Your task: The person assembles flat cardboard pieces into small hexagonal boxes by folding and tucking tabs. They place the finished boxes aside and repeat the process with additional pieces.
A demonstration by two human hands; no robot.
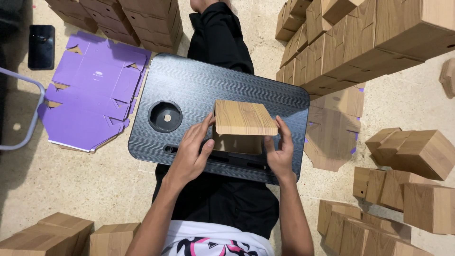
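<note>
Both hands, left and right, grip a wood-print box on the black lap tray (speckled floor around).

A wood-grain cardboard box, apparently half-folded, lid flap raised, sits on the lap tray.

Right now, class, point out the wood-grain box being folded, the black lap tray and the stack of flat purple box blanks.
wood-grain box (244, 117), head view, on its top flap.
black lap tray (199, 87), head view, on its bare upper surface.
purple box blanks (90, 95), head view, on the top sheet.
</note>
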